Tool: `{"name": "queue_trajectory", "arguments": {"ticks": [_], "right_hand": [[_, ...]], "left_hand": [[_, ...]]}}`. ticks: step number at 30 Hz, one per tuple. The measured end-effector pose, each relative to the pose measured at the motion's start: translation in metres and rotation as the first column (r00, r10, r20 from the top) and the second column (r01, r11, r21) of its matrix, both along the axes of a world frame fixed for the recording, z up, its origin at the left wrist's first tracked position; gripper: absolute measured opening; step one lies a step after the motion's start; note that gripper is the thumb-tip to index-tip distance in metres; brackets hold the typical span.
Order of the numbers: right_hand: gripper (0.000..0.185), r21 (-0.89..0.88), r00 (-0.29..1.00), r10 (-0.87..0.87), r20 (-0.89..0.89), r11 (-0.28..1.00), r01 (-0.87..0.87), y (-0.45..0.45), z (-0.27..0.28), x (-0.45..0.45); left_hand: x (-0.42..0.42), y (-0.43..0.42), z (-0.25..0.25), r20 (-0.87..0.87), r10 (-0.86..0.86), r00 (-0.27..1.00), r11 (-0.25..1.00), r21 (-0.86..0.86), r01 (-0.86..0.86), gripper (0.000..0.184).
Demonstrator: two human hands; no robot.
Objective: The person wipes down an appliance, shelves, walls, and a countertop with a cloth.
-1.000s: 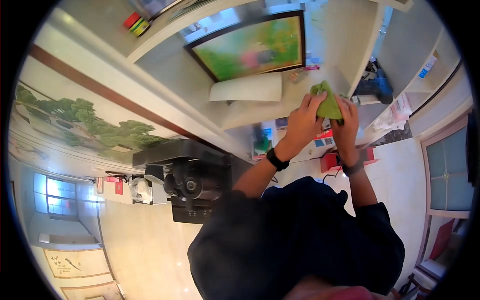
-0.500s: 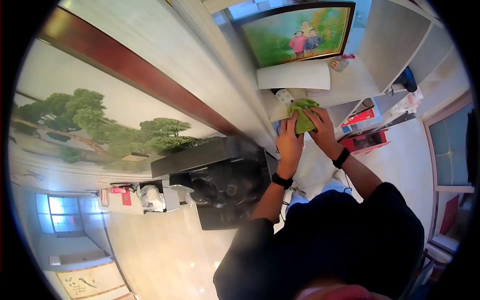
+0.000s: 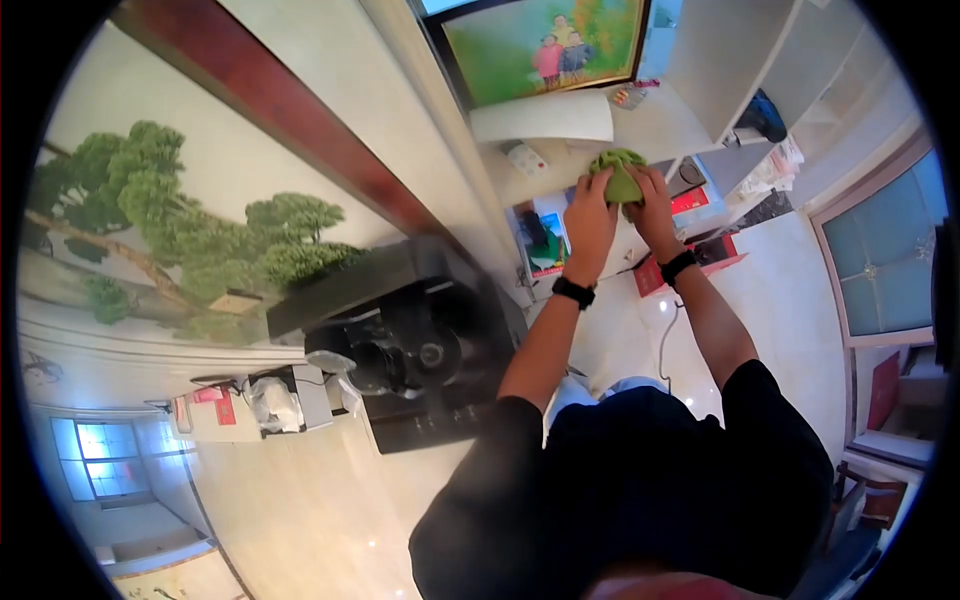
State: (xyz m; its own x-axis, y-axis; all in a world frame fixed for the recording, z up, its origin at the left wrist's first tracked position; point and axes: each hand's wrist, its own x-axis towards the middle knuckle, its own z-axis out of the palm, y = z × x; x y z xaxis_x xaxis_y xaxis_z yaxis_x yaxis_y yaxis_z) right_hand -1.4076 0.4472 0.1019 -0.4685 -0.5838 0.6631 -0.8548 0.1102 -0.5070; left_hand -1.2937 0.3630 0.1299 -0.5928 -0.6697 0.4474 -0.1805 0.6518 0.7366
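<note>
Shelf (image 3: 655, 128) — green cloth (image 3: 622, 182), now further right

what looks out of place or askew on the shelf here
Mildly, the white sheet in front of the framed picture: it looks bowed rather than lying flat on the shelf. No spill shows near the green cloth.
</note>
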Motion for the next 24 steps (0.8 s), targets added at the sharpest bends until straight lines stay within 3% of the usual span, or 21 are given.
{"name": "queue_trajectory", "arguments": {"ticks": [5,6,9,11,14,17,20,24], "right_hand": [[0.055,0.044,0.966,-0.034,0.255,0.999,0.024,0.074,-0.002,0.025],[0.052,0.004,0.979,-0.081,0.184,0.997,0.082,0.098,-0.017,0.030],[0.048,0.133,0.958,-0.131,0.255,0.986,0.100,0.188,-0.047,0.058],[0.049,0.229,0.916,-0.195,0.352,0.966,0.118,0.245,-0.071,0.081],[0.050,0.313,0.866,-0.221,0.448,0.946,0.080,0.315,-0.107,0.118],[0.048,0.340,0.794,-0.207,0.572,0.940,0.000,0.346,-0.124,0.156],[0.048,0.333,0.806,-0.127,0.578,0.939,-0.091,0.347,-0.129,0.181],[0.050,0.292,0.821,0.016,0.571,0.930,-0.221,0.311,-0.126,0.213]], "left_hand": [[0.001,0.056,-0.015,0.035,-0.120,0.992,0.989,0.092,0.116,0.048],[0.005,0.079,-0.026,0.063,-0.150,0.987,0.983,0.120,0.142,0.047],[0.025,0.155,-0.063,0.180,-0.272,0.945,0.950,0.205,0.235,0.048],[0.041,0.203,-0.104,0.158,-0.357,0.921,0.923,0.210,0.322,0.049],[0.079,0.254,-0.124,0.330,-0.521,0.787,0.840,0.361,0.405,0.050],[0.118,0.277,-0.143,0.409,-0.594,0.693,0.802,0.374,0.466,0.049],[0.155,0.274,-0.145,0.392,-0.589,0.707,0.799,0.416,0.434,0.050],[0.206,0.249,-0.147,0.394,-0.437,0.809,0.888,0.333,0.318,0.050]]}}
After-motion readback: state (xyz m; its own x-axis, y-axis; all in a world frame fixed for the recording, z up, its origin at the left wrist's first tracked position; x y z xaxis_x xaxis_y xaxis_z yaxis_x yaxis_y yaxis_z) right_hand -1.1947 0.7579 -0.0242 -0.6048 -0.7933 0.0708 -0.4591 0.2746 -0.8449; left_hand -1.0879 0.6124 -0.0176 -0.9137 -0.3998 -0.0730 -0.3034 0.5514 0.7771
